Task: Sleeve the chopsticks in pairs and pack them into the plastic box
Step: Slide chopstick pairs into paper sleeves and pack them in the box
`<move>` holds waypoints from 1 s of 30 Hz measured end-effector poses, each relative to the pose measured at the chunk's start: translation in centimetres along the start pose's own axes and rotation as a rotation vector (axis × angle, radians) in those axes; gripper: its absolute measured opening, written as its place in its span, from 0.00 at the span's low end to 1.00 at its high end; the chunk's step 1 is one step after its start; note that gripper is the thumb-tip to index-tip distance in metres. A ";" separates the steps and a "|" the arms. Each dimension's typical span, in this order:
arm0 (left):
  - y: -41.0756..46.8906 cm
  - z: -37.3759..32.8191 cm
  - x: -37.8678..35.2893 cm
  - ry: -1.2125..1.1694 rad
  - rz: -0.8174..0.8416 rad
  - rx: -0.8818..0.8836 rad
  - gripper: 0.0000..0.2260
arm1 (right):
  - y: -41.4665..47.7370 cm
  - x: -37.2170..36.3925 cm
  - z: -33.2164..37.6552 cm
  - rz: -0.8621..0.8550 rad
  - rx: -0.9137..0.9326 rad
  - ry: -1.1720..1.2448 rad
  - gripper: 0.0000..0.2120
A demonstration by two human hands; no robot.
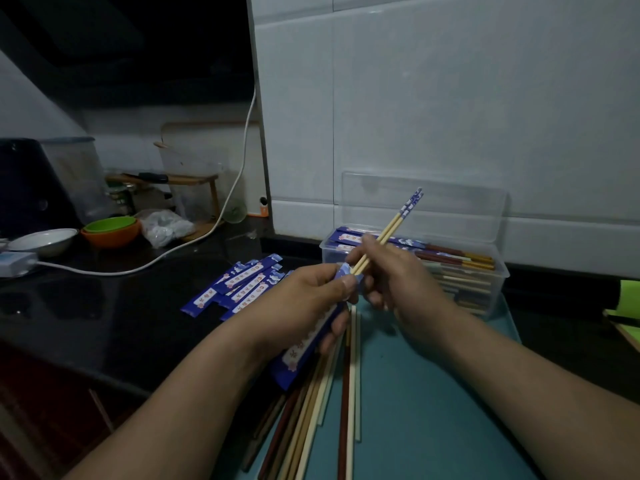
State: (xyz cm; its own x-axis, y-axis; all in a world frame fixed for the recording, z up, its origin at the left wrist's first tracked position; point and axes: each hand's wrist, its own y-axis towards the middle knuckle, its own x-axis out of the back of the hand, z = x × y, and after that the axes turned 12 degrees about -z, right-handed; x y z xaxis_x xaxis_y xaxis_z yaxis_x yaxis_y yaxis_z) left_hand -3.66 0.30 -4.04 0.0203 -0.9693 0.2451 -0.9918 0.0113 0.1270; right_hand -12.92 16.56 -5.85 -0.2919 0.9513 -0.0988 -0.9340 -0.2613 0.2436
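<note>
far left of the fingers, on the dark counter, sit a white adapter [15, 263] and a white bowl [45, 239], then a green bowl [110, 223] nested in an orange bowl [110, 238], a crumpled bag [166, 227] and a white cable [104, 272] that runs on up the wall. nearer, just left of the left knuckles, a pile of empty blue sleeves [242, 285] lies fanned on the counter. the left hand [304, 303] grips one sleeve [298, 355] — thumb pressed on top near its mouth, fingers curled round it from below — and the sleeve's closed end slants down toward the wrist. at the mouth, right by the left thumb tip, the lower tips of a pair [389, 230] of pale chopsticks meet the opening; whether they are inside it i cannot tell. the right hand [398, 278] pinches the pair, fingers clamped together round the sticks, and the blue-patterned tops rise up and away past the right fingers. under both hands, loose chopsticks [350, 393] — pale, brown and red — lie on a teal mat [433, 393]. just beyond the right knuckles stands the clear box [500, 273], lid up against the tiled wall [450, 98], with sleeved pairs [346, 239] lying in it, red and yellow ends showing.
</note>
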 end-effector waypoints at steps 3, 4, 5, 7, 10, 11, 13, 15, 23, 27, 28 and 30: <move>0.0 0.1 0.0 -0.010 0.010 0.020 0.12 | 0.6 0.5 0.3 -0.164 0.058 0.101 0.18; 0.1 0.1 -0.1 -0.012 0.007 0.023 0.12 | 0.7 0.5 0.3 -0.178 0.073 0.103 0.17; 0.2 0.1 -0.2 -0.021 0.001 0.023 0.12 | 0.7 0.5 0.3 -0.160 0.075 0.093 0.17; 0.3 0.2 -0.4 -0.056 -0.018 0.022 0.12 | 0.3 0.3 0.2 -0.045 0.039 0.041 0.16; 0.3 0.1 -0.4 -0.089 -0.016 0.044 0.12 | -0.5 -0.3 -0.1 0.016 0.032 -0.058 0.13; 0.2 0.1 -0.2 -0.097 -0.004 0.059 0.12 | -0.4 -0.3 0.0 -0.031 0.069 -0.058 0.11; 0.1 0.0 0.1 -0.119 0.048 0.081 0.11 | 0.2 -0.1 0.3 -0.192 0.157 -0.029 0.10; 0.0 -0.1 0.4 -0.104 0.108 0.086 0.12 | 0.8 0.6 1.0 -0.370 0.212 0.028 0.16; 0.3 0.2 0.4 -0.142 0.096 0.080 0.12 | 0.7 0.7 0.9 -0.412 0.329 -0.081 0.08; 0.4 0.3 0.4 -0.143 0.096 0.083 0.12 | 0.3 0.3 0.9 -0.333 0.294 -0.129 0.09; 0.3 0.3 0.3 -0.139 0.096 0.083 0.13 | 0.3 0.4 0.9 -0.327 0.276 -0.125 0.09; 0.3 0.0 0.1 -0.128 0.073 0.075 0.13 | 0.4 0.4 0.9 -0.335 0.241 -0.092 0.07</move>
State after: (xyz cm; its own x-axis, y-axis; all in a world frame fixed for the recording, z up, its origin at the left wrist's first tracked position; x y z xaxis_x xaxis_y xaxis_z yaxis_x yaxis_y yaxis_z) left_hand -3.92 0.19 -4.01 -0.0640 -0.9899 0.1265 -0.9968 0.0696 0.0404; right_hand -13.24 16.97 -4.88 0.0498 0.9907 -0.1270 -0.8961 0.1005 0.4323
